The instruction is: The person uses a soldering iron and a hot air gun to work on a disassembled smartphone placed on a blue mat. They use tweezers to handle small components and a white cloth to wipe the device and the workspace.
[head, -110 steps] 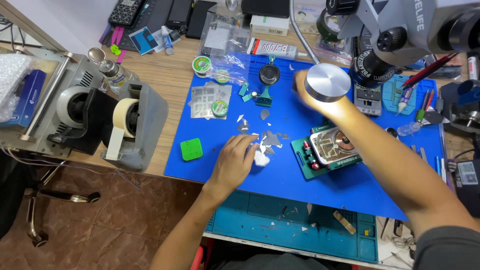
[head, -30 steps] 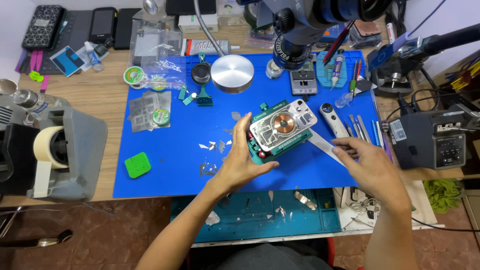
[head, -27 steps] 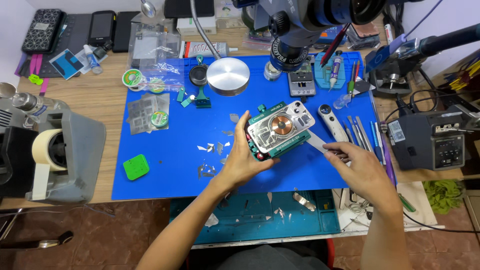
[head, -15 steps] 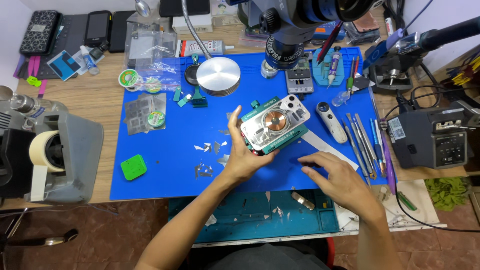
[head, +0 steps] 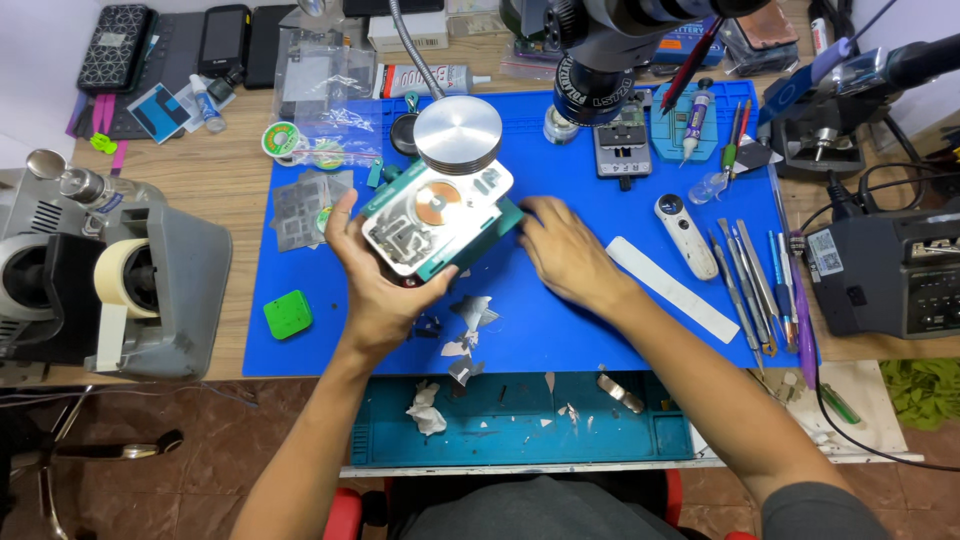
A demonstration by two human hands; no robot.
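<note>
My left hand [head: 372, 280] grips a green clamp fixture holding a phone with its back opened, showing a copper coil and metal plates [head: 432, 212]. It is lifted and tilted above the blue work mat [head: 560, 330]. My right hand [head: 562, 255] rests on the mat just right of the fixture, fingers touching its green edge, holding nothing that I can see. A white flat bar [head: 672, 288] lies on the mat to the right of that hand. A round silver disc on a gooseneck [head: 458, 135] hangs just behind the fixture.
A microscope head [head: 600, 60] hangs over the mat's back. Tweezers and picks [head: 748, 275] line the right edge, beside a soldering station [head: 890, 270]. A tape dispenser [head: 120, 290] stands left, a green square pad [head: 288, 314] near it. Scraps litter the teal tray [head: 520, 420].
The left hand carried the phone fixture leftward and back, toward the silver disc. The right hand put down the white bar and moved left to the fixture's edge.
</note>
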